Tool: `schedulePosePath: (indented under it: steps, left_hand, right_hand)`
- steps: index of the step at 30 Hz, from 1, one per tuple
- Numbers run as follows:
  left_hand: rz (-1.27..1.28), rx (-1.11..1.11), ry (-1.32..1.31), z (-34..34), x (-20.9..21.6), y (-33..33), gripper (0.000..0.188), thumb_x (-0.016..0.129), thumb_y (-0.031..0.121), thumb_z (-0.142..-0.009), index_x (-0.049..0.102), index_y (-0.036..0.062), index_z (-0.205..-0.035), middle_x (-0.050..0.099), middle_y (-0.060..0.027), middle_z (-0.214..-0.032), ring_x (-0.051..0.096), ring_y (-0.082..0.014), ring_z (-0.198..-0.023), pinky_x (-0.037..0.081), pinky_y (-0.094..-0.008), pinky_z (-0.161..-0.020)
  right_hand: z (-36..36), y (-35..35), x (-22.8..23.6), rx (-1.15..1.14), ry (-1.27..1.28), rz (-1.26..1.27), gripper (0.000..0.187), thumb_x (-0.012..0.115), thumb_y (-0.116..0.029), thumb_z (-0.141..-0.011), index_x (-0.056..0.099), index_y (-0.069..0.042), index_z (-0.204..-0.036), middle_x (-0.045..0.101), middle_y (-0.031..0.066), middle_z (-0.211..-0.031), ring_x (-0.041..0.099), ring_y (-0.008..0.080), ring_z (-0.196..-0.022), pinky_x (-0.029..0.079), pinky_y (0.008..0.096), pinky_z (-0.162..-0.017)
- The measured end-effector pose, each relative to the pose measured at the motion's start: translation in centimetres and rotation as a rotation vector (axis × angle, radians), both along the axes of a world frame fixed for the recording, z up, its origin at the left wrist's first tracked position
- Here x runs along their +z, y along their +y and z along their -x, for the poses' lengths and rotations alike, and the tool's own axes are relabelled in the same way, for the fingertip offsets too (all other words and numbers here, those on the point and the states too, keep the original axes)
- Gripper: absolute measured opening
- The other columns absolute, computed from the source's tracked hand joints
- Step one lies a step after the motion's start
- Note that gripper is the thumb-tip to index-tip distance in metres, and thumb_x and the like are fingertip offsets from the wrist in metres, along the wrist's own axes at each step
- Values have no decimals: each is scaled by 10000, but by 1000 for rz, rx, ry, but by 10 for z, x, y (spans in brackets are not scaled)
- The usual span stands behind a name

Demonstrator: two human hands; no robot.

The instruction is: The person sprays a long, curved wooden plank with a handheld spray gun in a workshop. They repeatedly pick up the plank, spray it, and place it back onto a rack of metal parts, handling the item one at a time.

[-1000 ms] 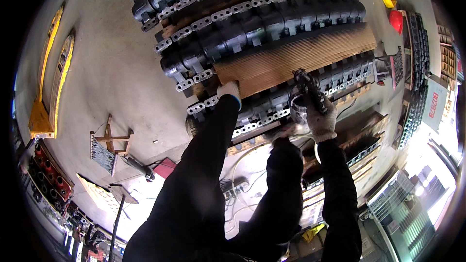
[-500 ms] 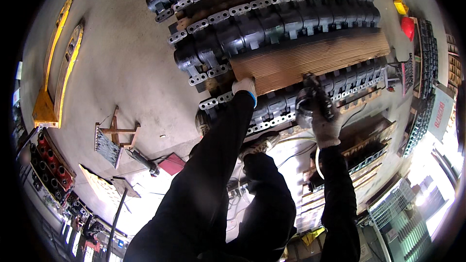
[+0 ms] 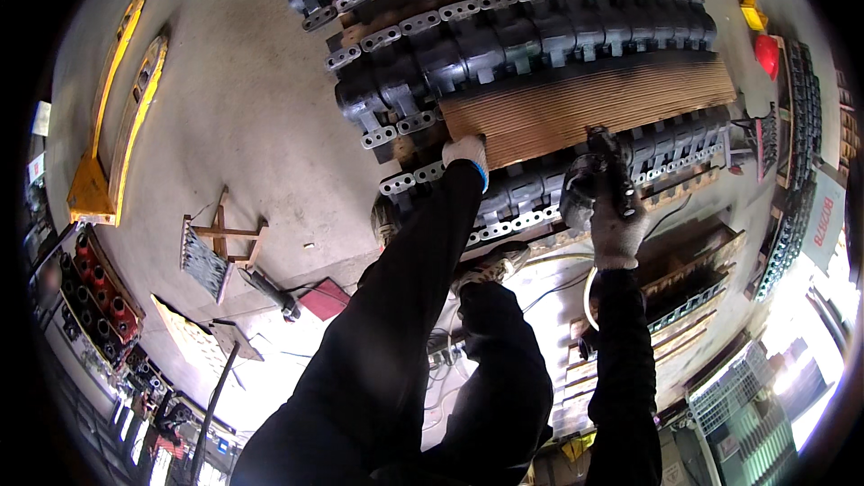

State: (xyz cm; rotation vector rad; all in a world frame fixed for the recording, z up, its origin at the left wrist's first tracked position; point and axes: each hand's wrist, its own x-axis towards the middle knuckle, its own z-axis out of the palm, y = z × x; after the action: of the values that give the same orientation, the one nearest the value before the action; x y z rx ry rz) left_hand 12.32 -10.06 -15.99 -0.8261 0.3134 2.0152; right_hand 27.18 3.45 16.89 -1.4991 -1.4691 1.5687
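My left hand, in a pale glove with a blue cuff, is closed on the near left corner of a ridged brown cardboard sheet. The sheet lies slanted between two rows of glossy black metal parts, its far edge darkened. In my gloved right hand is a dark spray gun with a round cup on its left side. Its front end points away from me, close to the sheet's near edge. Below the sheet runs the near row of black parts; beyond it lies another row. A pale hose hangs by my right wrist.
At the left a yellow pallet jack stands on the concrete floor. A small stand with wooden legs and a dark red plate are nearer. Cables and hose trail around my feet. Wooden pallets stand at the right.
The whole view has shifted slightly right. My right hand has carried the spray gun a little to the right along the sheet's near edge; my left hand keeps its hold on the corner.
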Motion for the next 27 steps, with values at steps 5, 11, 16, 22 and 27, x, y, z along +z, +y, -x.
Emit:
schedulePosePath:
  steps: [5, 11, 16, 22, 27]
  left_hand:
    - [34, -27, -60, -3, 28, 12, 306, 498, 228, -900, 604, 59, -1132, 665, -127, -1087, 638, -304, -957, 532, -388, -819]
    - [-22, 28, -85, 3, 34, 13, 283, 504, 226, -898, 627, 77, -1105, 670, -110, -1070, 634, -285, -958, 524, -380, -811]
    - [-187, 168, -245, 3, 33, 11, 266, 509, 225, -897, 647, 92, -1082, 674, -96, -1055, 631, -269, -959, 518, -374, -804]
    - [-941, 1623, -1784, 2, 42, 21, 249, 516, 223, -896, 671, 110, -1054, 679, -78, -1037, 627, -250, -961, 510, -366, -796]
    - [-983, 1469, -1777, -1, 33, 27, 248, 507, 227, -907, 669, 116, -1056, 672, -74, -1040, 612, -241, -969, 497, -358, -816]
  right_hand:
    - [15, -29, 7, 247, -33, 12, 245, 728, -69, -882, 685, 28, -1102, 717, 49, -977, 641, 95, -900, 518, 267, -814]
    - [31, -35, 19, 280, -122, 2, 238, 748, -89, -866, 687, 22, -1068, 720, 50, -1010, 645, 97, -918, 510, 258, -819]
    - [18, -13, 6, 35, 35, -57, 272, 659, -22, -917, 644, 39, -1182, 701, 77, -1073, 653, 126, -947, 529, 267, -842]
    - [26, -22, 11, 430, -197, -229, 253, 681, -43, -915, 659, 14, -1160, 711, 45, -1019, 658, 103, -855, 542, 256, -740]
    - [28, -39, 2, 296, -109, -98, 245, 708, -62, -890, 660, 24, -1115, 705, 45, -970, 645, 117, -851, 540, 274, -774]
